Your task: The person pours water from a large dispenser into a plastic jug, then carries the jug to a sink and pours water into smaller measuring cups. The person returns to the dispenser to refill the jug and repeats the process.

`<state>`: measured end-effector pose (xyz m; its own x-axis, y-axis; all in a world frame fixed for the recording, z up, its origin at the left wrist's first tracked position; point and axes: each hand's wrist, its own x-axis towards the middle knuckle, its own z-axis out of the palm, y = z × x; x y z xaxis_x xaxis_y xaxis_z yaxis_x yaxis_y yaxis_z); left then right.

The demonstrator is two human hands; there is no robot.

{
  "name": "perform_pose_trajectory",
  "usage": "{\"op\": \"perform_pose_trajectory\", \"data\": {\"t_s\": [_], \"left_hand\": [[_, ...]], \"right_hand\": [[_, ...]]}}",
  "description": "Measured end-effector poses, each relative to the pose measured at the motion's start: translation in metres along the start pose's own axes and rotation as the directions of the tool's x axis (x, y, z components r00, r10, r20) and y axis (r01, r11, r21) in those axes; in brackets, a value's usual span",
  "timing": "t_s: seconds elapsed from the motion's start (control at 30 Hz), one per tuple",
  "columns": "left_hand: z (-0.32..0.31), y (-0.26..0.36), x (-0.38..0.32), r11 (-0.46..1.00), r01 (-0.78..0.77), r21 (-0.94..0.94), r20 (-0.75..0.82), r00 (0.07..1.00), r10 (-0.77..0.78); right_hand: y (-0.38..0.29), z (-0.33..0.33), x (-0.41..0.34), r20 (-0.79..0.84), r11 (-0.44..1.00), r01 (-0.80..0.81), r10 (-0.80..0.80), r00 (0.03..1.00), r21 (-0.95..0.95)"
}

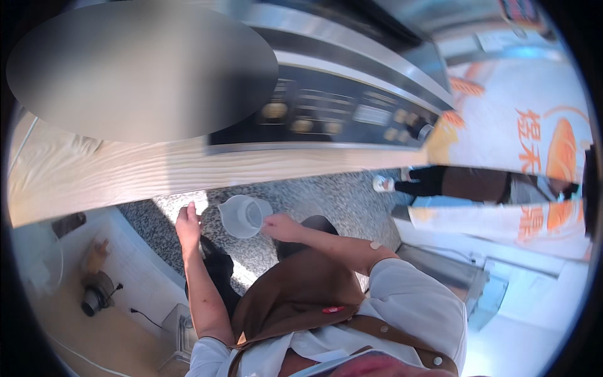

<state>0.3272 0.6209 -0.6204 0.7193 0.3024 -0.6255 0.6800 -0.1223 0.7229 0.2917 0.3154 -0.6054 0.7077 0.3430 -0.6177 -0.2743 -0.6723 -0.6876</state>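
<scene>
My right hand (282, 227) grips a translucent plastic measuring jug (234, 217) by its handle side. The jug hangs over the speckled floor (351, 207), and its spout points left. I see into its open top; any contents are too faint to tell. My left hand (189, 225) is raised to the left of the jug, apart from it. Its fingers are loosely bent, with the thumb a little apart and nothing visible in them. In front of both hands runs the pale wooden edge of a counter (141, 172).
A dark control panel (325, 108) with knobs stands behind the wooden edge. A blurred oval hides the upper left. At right, another person (471, 184) wears a brown apron, before a wall banner (499, 108) with bread pictures and writing. A metal appliance (97, 292) and power cords lie left.
</scene>
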Motion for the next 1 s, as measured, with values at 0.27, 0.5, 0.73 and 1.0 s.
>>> {"op": "perform_pose_trajectory", "data": {"t_s": [0.27,0.5,0.73,1.0], "left_hand": [[0.026,-0.148,-0.096,0.893,-0.061,0.447,0.224,0.973,-0.045],[-0.003,-0.063,-0.230,0.759,-0.367,0.539,0.466,0.880,0.094],[-0.024,0.064,-0.274,0.605,-0.498,0.621,0.570,0.817,0.087],[0.027,0.147,-0.310,0.517,-0.568,0.641,0.594,0.793,0.135]], "right_hand": [[-0.054,-0.018,-0.153,-0.079,0.855,-0.212,0.281,0.957,0.474],[-0.076,-0.052,-0.268,-0.298,0.800,-0.080,0.312,0.902,0.595],[-0.095,-0.082,-0.352,-0.424,0.628,0.035,0.482,0.767,0.778],[-0.030,-0.105,-0.411,-0.491,0.570,0.118,0.563,0.665,0.813]]}}
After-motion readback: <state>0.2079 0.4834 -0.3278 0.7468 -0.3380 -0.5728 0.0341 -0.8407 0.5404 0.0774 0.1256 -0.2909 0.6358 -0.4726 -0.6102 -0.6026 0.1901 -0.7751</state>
